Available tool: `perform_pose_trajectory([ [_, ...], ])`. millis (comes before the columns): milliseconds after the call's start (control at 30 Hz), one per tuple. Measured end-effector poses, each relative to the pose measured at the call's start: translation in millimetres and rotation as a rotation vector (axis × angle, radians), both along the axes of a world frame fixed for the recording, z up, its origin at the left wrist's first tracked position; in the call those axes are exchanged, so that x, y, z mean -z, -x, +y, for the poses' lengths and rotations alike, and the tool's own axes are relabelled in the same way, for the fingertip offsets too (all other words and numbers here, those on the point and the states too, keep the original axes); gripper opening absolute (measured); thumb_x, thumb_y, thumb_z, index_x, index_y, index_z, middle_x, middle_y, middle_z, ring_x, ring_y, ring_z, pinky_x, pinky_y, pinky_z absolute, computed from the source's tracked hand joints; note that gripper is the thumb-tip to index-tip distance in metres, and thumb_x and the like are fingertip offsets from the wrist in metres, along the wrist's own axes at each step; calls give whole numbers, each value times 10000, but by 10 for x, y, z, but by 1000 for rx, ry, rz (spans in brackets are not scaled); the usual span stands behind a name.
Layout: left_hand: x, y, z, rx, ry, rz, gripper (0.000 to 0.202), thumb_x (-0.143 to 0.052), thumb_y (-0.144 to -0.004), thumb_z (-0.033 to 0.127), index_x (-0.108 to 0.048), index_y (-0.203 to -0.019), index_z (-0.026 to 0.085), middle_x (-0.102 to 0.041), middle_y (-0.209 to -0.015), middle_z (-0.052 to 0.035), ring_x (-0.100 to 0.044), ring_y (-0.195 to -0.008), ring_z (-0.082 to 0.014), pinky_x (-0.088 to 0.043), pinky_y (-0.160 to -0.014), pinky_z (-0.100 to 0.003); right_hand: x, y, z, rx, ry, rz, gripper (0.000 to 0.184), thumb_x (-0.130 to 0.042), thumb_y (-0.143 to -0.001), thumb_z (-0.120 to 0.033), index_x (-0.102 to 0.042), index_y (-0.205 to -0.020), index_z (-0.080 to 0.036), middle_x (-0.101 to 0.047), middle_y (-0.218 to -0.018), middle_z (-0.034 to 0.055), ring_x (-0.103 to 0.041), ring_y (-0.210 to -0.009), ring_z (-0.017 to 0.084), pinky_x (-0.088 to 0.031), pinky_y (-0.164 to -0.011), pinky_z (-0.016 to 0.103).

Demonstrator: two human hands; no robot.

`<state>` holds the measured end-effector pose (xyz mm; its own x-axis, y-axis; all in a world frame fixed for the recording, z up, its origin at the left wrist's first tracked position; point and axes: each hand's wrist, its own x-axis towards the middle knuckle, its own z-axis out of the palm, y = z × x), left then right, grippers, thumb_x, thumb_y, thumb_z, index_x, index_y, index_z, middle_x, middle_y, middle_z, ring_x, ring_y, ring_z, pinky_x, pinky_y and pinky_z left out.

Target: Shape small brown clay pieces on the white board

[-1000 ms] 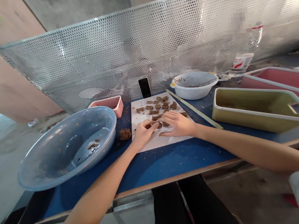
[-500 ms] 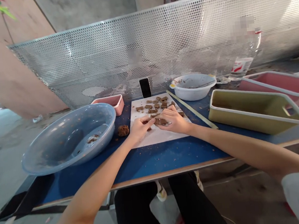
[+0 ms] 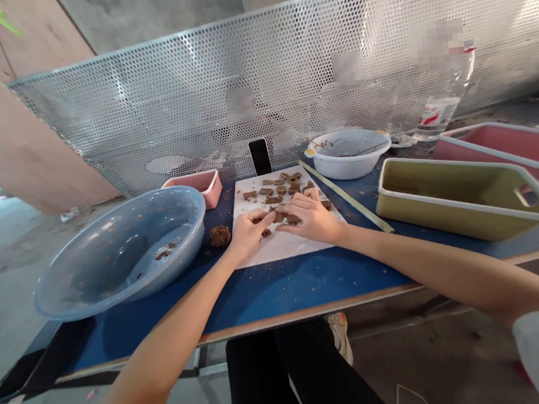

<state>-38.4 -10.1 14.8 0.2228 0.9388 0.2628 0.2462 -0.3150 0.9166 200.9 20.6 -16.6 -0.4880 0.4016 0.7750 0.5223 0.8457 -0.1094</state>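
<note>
While low over the board (image 3: 296,245), left hand (image 3: 245,230) grip pinching a brown piece (image 3: 266,232), right hand (image 3: 309,218) spread flat.

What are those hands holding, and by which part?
The left hand and right hand rest fingertips on small brown pieces on the white board; whether either pinches one cannot be told.

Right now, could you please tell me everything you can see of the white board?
The white board is a flat, thin rectangle, plastic by its look, lying on the blue table. Small brown pieces cover its far half; its near half holds only crumbs. The left hand and right hand rest on its middle, touching pieces there. A black phone stands at its far edge; a brown lump lies just off its left edge.
</note>
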Motion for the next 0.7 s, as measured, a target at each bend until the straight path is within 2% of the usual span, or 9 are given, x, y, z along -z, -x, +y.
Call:
perform_pose_trajectory([
  [133, -19, 5, 8, -7, -34, 28, 692, -886, -813, 855, -728, -717, 188, -637, -682, -29, -598, -652, -179, -494, -616, -301, 16, 43, -31, -5, 11, 67, 265, -738, -1132, -487, -797, -1208, -240, -858, -1027, 46, -740, -981, 251, -405, -1016, 449],
  [367, -33, -12, 17, -17, -51, -5, 673, -888, -809, 846, -784, -769, 182, -695, -760, -56, -608, -704, -184, -498, -634, -300, 18, 13, -2, -78, 118, 137, 209, -687, -1157, -440, -815, -1207, -284, -854, -1044, 48, -729, -971, 260, -443, -1025, 485],
  [500, -27, -24, 13, -24, -48, -12, 674, -883, -809, 848, -761, -753, 188, -687, -755, -50, -596, -681, -178, -501, -610, -298, -12, 13, -18, -82, 153, 160, 231, -684, -1153, -466, -812, -1169, -275, -836, -1009, 46, -715, -945, 253, -445, -1025, 484],
  [633, 38, -24, 17, -34, -43, -23, 629, -878, -846, 808, -779, -793, 188, -672, -743, -37, -600, -647, -173, -508, -603, -303, -103, -8, -58, -75, 266, 164, 364, -704, -1122, -555, -744, -1286, -232, -801, -1046, 58, -701, -905, 240, -437, -997, 468],
  [700, 61, -26, 14, -47, -58, -32, 602, -880, -862, 782, -786, -807, 191, -681, -763, -40, -616, -651, -177, -507, -599, -303, -144, -7, -57, -76, 353, 176, 359, -657, -1136, -565, -717, -1175, -213, -758, -961, 41, -670, -843, 218, -440, -930, 436],
])
